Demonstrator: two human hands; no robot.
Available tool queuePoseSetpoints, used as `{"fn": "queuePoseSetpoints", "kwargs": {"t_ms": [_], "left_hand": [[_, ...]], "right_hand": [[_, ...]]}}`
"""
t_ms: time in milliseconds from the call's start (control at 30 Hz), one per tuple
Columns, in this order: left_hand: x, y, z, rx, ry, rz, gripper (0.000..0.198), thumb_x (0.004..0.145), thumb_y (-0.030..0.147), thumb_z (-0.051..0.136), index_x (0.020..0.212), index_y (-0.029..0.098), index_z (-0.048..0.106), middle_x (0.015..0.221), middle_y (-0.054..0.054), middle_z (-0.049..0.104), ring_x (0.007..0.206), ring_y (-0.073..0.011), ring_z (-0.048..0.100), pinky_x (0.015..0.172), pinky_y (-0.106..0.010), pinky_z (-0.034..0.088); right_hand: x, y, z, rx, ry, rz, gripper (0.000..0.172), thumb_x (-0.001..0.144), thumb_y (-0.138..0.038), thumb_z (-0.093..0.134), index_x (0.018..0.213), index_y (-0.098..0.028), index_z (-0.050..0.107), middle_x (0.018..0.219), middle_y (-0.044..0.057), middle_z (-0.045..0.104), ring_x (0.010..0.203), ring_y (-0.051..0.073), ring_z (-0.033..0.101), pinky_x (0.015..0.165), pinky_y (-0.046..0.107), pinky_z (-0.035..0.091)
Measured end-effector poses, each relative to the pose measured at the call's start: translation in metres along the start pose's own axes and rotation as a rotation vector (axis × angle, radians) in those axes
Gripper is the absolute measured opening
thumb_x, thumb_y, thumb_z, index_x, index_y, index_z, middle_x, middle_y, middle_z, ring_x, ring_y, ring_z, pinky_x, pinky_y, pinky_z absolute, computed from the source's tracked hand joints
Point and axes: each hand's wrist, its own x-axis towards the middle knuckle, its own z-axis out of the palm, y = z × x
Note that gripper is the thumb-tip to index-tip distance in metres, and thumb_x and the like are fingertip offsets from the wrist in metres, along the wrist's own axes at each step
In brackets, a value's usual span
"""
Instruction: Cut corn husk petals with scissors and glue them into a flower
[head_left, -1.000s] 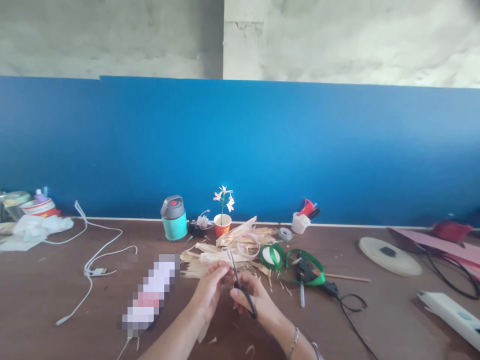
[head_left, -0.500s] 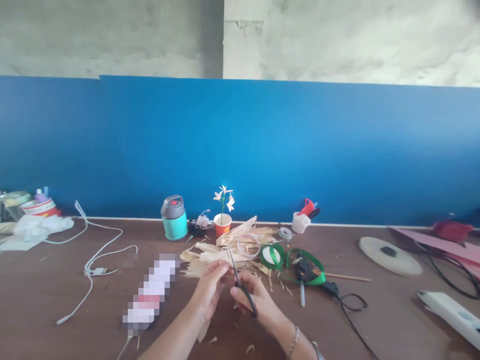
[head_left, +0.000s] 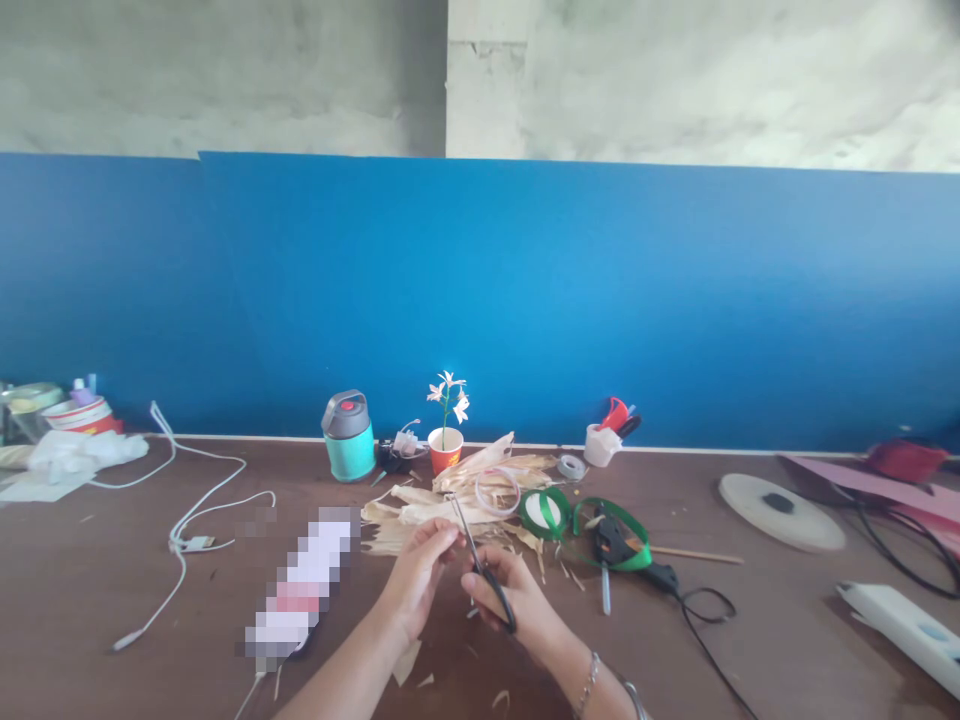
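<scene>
My right hand [head_left: 511,592] is closed around the black handles of a pair of scissors [head_left: 466,532], whose blades point up and away from me. Close by on the left, my left hand [head_left: 421,565] has its thumb and fingers pinched together near the blades; what they hold is too small to make out. Dried corn husks [head_left: 420,508] lie in a pile just beyond both hands. Under my left wrist a pale piece of husk [head_left: 406,664] shows, and small scraps [head_left: 501,698] are scattered on the brown table [head_left: 645,670].
Behind the husks stands a paper cup [head_left: 445,456] with white flowers. A turquoise flask [head_left: 351,448] is to its left. Rightward lie a green ribbon spool [head_left: 544,512], a glue gun [head_left: 615,545] with its cord, and a white disc [head_left: 780,512]. White cables [head_left: 180,530] run along the left.
Both hands stay almost in place. The pale husk piece under my left wrist shows more now, lying slightly further right.
</scene>
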Motion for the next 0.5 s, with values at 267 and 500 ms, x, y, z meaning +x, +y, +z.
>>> {"fn": "queuePoseSetpoints", "kwargs": {"t_ms": [267, 500], "left_hand": [[0.0037, -0.0033, -0.0045, 0.009, 0.014, 0.012, 0.021, 0.063, 0.029, 0.074, 0.059, 0.016, 0.058, 0.063, 0.000, 0.060, 0.063, -0.0117, 0.048, 0.063, -0.024, 0.038], [0.0050, -0.0014, -0.0065, 0.036, -0.002, 0.017, 0.020, 0.064, 0.029, 0.073, 0.058, 0.016, 0.057, 0.062, 0.000, 0.061, 0.063, -0.0114, 0.048, 0.063, -0.023, 0.036]], "right_hand": [[-0.0013, 0.0004, -0.0005, -0.023, -0.011, -0.001, 0.051, 0.056, -0.060, 0.073, 0.072, -0.016, 0.052, 0.043, -0.011, 0.043, 0.034, 0.002, 0.032, 0.033, 0.015, 0.023], [-0.0027, -0.0043, 0.0011, -0.044, -0.002, 0.019, 0.050, 0.056, -0.059, 0.074, 0.070, -0.016, 0.051, 0.043, -0.011, 0.042, 0.034, 0.002, 0.032, 0.033, 0.016, 0.022]]}}
